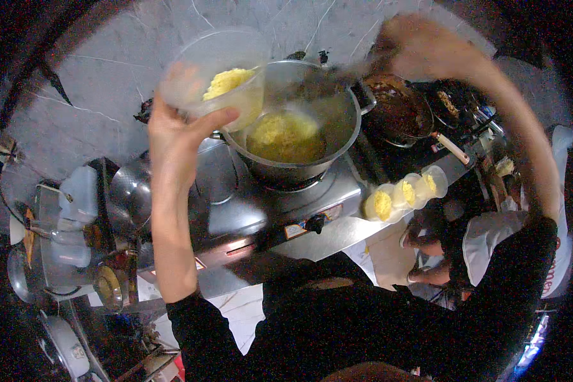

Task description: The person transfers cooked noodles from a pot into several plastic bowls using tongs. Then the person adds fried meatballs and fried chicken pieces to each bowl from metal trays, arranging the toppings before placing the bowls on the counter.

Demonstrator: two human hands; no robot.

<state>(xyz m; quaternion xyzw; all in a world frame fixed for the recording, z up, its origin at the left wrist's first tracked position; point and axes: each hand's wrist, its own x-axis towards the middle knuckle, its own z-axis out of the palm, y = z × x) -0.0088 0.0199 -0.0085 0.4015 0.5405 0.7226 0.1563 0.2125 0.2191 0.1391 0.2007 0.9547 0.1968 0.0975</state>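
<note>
My left hand [179, 130] is raised at the pot's left side, fingers and thumb wrapped round a clear plastic tub [251, 105]. Tilted in my grip, the tub has crumbly yellow food [228, 83] inside. A big metal pot [280, 163] stands on the burner, with yellow food [280, 135] in its murky liquid. Up at the right my right hand [409, 48] is closed, smeared by motion, round the handle of a utensil [344, 71]. The utensil reaches left over the pot; its head is too blurred to tell its kind.
Three clear cups of yellow food [382, 205] line the counter's front right edge. A dark pan [398, 118] with brown residue sits right of the pot. A metal pot [134, 197] and plastic tubs [76, 194] stand left. Another person [496, 245] is at the right.
</note>
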